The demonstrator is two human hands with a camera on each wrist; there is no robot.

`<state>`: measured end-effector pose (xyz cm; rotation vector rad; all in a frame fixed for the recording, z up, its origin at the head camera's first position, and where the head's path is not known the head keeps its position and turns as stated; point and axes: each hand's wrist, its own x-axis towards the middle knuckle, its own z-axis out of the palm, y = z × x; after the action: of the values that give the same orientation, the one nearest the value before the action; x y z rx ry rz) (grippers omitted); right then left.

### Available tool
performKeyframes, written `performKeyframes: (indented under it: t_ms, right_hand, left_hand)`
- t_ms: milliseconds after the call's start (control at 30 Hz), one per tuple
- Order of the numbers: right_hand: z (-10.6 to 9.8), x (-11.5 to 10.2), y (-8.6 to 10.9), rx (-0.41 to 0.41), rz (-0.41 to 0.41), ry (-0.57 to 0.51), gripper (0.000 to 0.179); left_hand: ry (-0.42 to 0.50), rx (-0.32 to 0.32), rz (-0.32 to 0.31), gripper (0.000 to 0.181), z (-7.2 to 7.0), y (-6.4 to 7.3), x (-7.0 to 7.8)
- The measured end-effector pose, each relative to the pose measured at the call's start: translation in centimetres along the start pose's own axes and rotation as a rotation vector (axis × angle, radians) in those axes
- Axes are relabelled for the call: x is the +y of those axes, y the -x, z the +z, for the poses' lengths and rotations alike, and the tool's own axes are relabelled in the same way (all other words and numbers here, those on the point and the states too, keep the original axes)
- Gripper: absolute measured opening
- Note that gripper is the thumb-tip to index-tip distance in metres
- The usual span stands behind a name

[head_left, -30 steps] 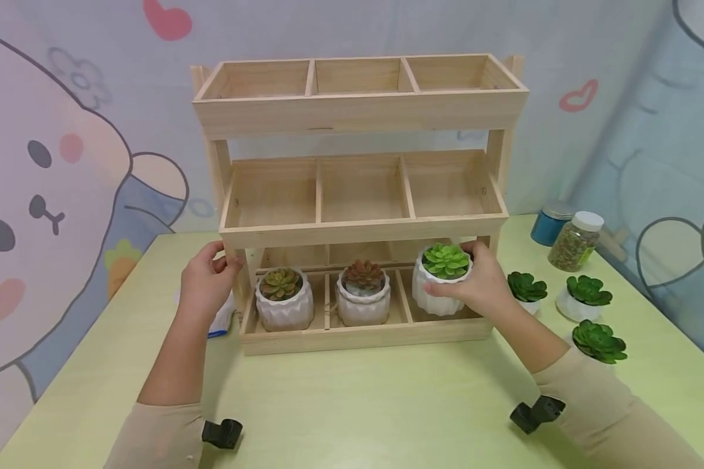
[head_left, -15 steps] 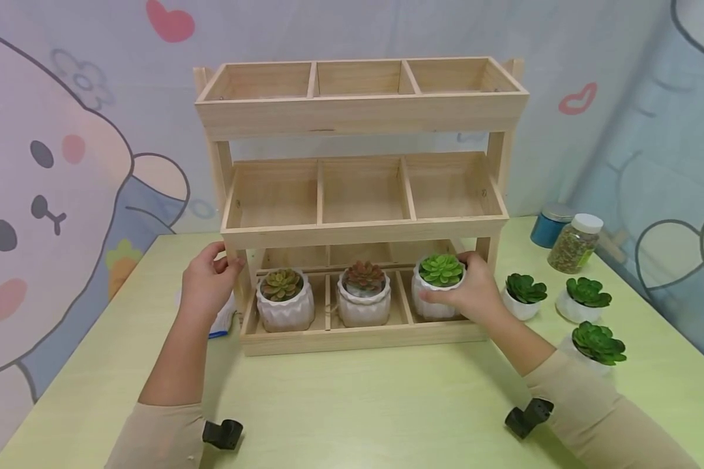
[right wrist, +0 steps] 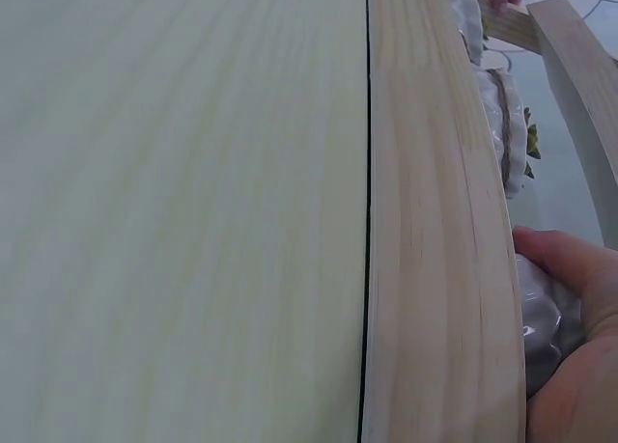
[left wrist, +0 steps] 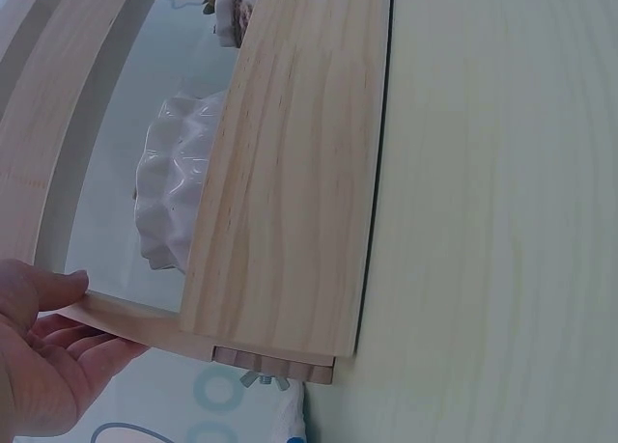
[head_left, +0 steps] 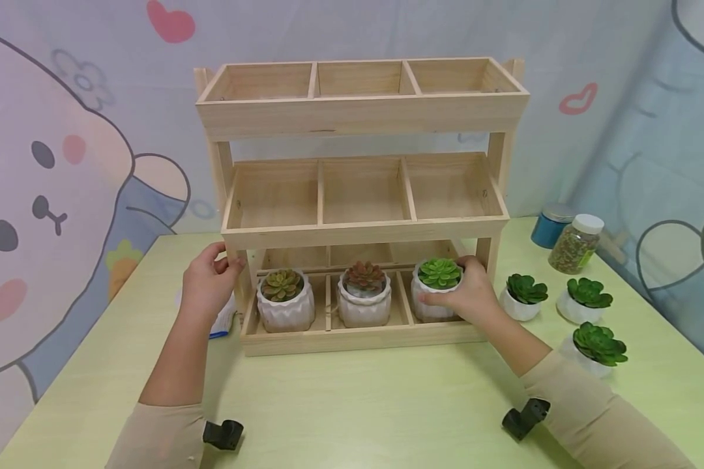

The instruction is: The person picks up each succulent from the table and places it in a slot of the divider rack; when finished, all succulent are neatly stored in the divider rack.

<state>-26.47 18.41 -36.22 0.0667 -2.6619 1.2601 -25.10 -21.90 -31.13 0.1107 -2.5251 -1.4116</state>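
Note:
A three-tier wooden plant rack [head_left: 358, 234] stands on the table. My right hand [head_left: 472, 293] grips a white pot [head_left: 425, 303] with a bright green succulent [head_left: 440, 272], which sits in the bottom tier's right compartment. In the right wrist view the thumb lies along the glossy white pot [right wrist: 539, 313], partly hidden by the front board. At the rack's left side, my left hand [head_left: 208, 280] holds the wooden side post [left wrist: 130, 319] between thumb and fingers. White potted succulents occupy the bottom tier's left [head_left: 285, 309] and middle [head_left: 364, 303] compartments.
Right of the rack, three dark green succulents in white pots [head_left: 521, 305] stand on the table [head_left: 352, 404]. Behind them are a blue tin [head_left: 548, 228] and a white-lidded jar [head_left: 573, 247]. Something white and blue [head_left: 224, 319] lies behind my left wrist.
My right hand has lowered the green succulent's pot slightly and shifted it left within the right compartment. The left hand has stayed on the post.

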Motion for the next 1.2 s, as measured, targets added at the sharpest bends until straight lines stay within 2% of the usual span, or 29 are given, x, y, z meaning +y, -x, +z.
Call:
performKeyframes:
  t_ms: [300, 700, 1200]
  right_hand:
    - [-0.05, 0.23, 0.09, -0.023, 0.024, -0.028, 0.102]
    - [-0.51, 0.44, 0.38, -0.077, 0.048, -0.004, 0.109]
    - [-0.74, 0.24, 0.42, -0.083, 0.025, -0.012, 0.108]
  left_hand:
    - [-0.007, -0.003, -0.001, 0.045, 0.08, 0.05, 0.03]
    - [-0.004, -0.004, 0.008, 0.044, 0.03, 0.11, -0.22]
    - [-0.005, -0.005, 0.005, 0.047, -0.07, 0.16, 0.19]
